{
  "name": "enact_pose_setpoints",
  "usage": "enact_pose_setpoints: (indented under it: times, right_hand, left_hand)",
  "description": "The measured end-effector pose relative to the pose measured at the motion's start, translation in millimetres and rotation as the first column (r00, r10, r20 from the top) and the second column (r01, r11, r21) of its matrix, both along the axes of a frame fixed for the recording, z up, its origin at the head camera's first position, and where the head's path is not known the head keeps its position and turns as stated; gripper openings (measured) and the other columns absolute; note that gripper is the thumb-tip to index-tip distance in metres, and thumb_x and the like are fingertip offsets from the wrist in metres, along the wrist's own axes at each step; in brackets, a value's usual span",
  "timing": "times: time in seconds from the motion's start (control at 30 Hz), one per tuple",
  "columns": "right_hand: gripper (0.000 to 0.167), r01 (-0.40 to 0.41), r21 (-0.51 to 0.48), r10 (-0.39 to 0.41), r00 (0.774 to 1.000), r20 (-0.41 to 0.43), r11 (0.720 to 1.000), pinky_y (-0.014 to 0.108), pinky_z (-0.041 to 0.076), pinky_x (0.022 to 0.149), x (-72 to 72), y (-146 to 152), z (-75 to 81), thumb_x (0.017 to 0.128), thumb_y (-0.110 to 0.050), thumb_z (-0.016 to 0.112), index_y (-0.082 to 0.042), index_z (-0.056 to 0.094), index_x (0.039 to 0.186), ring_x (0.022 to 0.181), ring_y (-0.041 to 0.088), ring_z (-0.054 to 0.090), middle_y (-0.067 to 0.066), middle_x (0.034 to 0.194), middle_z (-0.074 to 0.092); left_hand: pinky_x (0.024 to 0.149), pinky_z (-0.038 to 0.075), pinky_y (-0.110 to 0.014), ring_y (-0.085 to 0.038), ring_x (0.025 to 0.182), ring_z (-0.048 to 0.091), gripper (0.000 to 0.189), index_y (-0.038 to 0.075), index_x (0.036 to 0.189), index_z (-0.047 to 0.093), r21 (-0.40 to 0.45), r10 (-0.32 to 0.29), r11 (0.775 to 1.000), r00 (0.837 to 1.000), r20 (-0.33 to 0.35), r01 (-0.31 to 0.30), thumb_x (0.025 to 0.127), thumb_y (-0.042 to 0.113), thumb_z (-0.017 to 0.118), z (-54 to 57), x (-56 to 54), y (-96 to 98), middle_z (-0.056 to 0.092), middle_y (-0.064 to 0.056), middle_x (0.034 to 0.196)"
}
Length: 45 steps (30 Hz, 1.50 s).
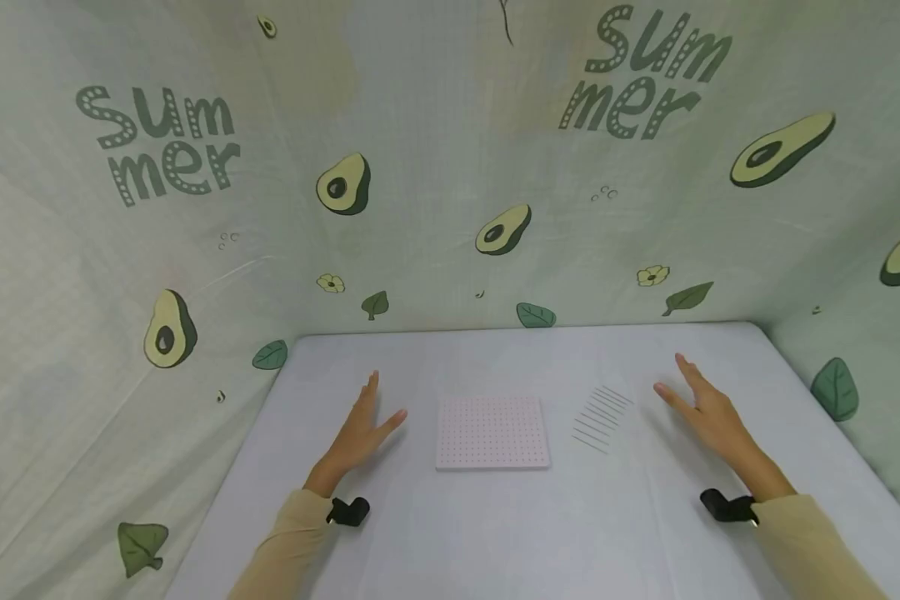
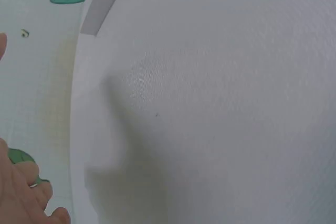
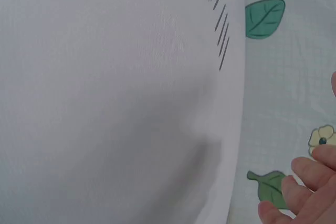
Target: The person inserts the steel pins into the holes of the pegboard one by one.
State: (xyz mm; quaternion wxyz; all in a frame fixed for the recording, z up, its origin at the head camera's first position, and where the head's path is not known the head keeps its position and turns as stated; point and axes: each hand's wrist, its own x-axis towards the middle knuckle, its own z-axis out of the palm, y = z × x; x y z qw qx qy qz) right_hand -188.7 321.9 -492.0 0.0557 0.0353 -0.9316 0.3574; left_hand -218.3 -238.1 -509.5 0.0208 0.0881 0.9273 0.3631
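A pale pink pegboard (image 1: 492,433) with rows of small holes lies flat in the middle of the white table. To its right several thin dark sticks (image 1: 602,419) lie side by side in a slanting row; part of that row of sticks (image 3: 221,32) shows in the right wrist view. My left hand (image 1: 358,429) is held over the table left of the board, thumb spread from the fingers, holding nothing. On the other side, my right hand (image 1: 708,412) hovers right of the sticks with its fingers extended and nothing in it.
The white table (image 1: 570,533) ends at a far edge against a hanging cloth (image 1: 420,275) printed with avocados, leaves and lettering. The cloth also lines the left and right sides. Each wrist wears a black camera mount (image 1: 350,512).
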Motion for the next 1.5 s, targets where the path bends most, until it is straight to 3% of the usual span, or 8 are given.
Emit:
enact_pose_setpoints:
  times: [0.27, 0.37, 0.43, 0.5, 0.63, 0.87, 1.23, 1.5]
  right_hand:
    - [0.07, 0.012, -0.054, -0.018, 0.995, -0.103, 0.998, 0.066, 0.038, 0.101, 4.0, -7.5, 3.5, 0.103, -0.036, 0.055, 0.003, 0.028, 0.154, 0.127, 0.059, 0.04, 0.032, 0.149, 0.037]
    - [0.062, 0.025, -0.082, -0.038, 0.986, -0.163, 0.996, 0.029, 0.053, 0.097, 4.3, -12.0, 4.4, 0.101, -0.032, 0.06, 0.005, 0.04, 0.148, 0.118, 0.049, 0.053, 0.031, 0.137, 0.052]
    - [0.057, 0.035, -0.107, -0.056, 0.978, -0.199, 0.994, 0.007, 0.048, 0.086, 4.4, -15.4, 4.4, 0.1, -0.028, 0.063, 0.006, 0.049, 0.143, 0.113, 0.03, 0.062, 0.028, 0.128, 0.061]
    - [0.051, 0.034, -0.132, -0.064, 0.972, -0.227, 0.991, -0.004, 0.039, 0.077, 4.6, -19.0, 3.5, 0.098, -0.025, 0.066, 0.007, 0.055, 0.136, 0.101, 0.008, 0.064, 0.027, 0.117, 0.066]
    - [0.043, 0.043, -0.183, -0.085, 0.97, -0.229, 0.982, 0.0, 0.043, 0.071, 5.8, -25.5, -0.5, 0.096, -0.021, 0.069, 0.008, 0.063, 0.127, 0.083, -0.017, 0.053, 0.024, 0.104, 0.07]
    - [0.038, 0.035, -0.251, -0.074, 0.987, -0.146, 0.967, 0.009, 0.049, 0.065, 10.8, -39.9, -10.1, 0.095, -0.021, 0.071, 0.006, 0.067, 0.121, 0.073, 0.002, 0.064, 0.017, 0.095, 0.071]
    - [0.029, 0.021, -0.317, -0.041, 0.998, -0.057, 0.948, 0.015, 0.05, 0.06, 15.4, -67.1, -20.3, 0.091, -0.015, 0.075, 0.007, 0.071, 0.11, 0.069, 0.011, 0.064, 0.014, 0.087, 0.071]
    - [0.024, 0.02, -0.271, -0.024, 1.0, -0.01, 0.962, 0.019, 0.052, 0.061, 22.2, -85.0, -35.4, 0.09, -0.016, 0.077, 0.003, 0.073, 0.104, 0.074, 0.01, 0.062, 0.01, 0.091, 0.071]
  left_hand:
    - [0.121, 0.014, -0.056, -0.033, 0.149, 0.014, 0.099, 0.018, 0.161, 0.0, 0.165, -0.018, 0.986, 1.0, 0.01, 0.016, 0.094, 0.053, 0.063, 2.3, -2.0, 21.9, 0.006, -0.009, 0.166]
    - [0.119, 0.022, -0.056, -0.038, 0.146, 0.023, 0.098, 0.012, 0.161, 0.002, 0.196, -0.03, 0.98, 1.0, -0.002, 0.03, 0.095, 0.046, 0.065, 1.0, -4.2, 29.8, 0.011, -0.015, 0.165]
    - [0.117, 0.028, -0.055, -0.04, 0.143, 0.027, 0.097, 0.007, 0.16, 0.004, 0.213, -0.034, 0.976, 0.999, -0.006, 0.034, 0.095, 0.043, 0.066, -0.1, -5.1, 34.9, 0.016, -0.02, 0.162]
    - [0.115, 0.033, -0.053, -0.042, 0.141, 0.032, 0.096, 0.003, 0.159, 0.005, 0.232, -0.034, 0.972, 0.999, -0.003, 0.034, 0.095, 0.04, 0.067, -1.2, -5.3, 39.8, 0.021, -0.024, 0.16]
    - [0.112, 0.037, -0.053, -0.042, 0.133, 0.039, 0.09, -0.003, 0.158, 0.01, 0.287, -0.034, 0.957, 0.999, -0.004, 0.034, 0.097, 0.032, 0.067, -2.9, -3.7, 49.2, 0.03, -0.027, 0.153]
    - [0.109, 0.039, -0.056, -0.042, 0.126, 0.042, 0.079, -0.009, 0.154, 0.017, 0.362, -0.052, 0.93, 0.998, -0.028, 0.059, 0.098, 0.02, 0.065, -4.5, 2.4, 63.1, 0.036, -0.029, 0.146]
    - [0.107, 0.043, -0.051, -0.036, 0.122, 0.045, 0.07, -0.007, 0.154, 0.022, 0.322, -0.046, 0.945, 0.997, -0.057, 0.062, 0.101, 0.018, 0.06, -18.6, 5.0, 75.4, 0.041, -0.023, 0.143]
    - [0.104, 0.045, -0.05, -0.033, 0.116, 0.047, 0.06, -0.01, 0.15, 0.029, 0.295, -0.029, 0.955, 0.998, -0.051, 0.042, 0.102, 0.012, 0.056, -28.3, 13.2, 84.3, 0.045, -0.023, 0.136]
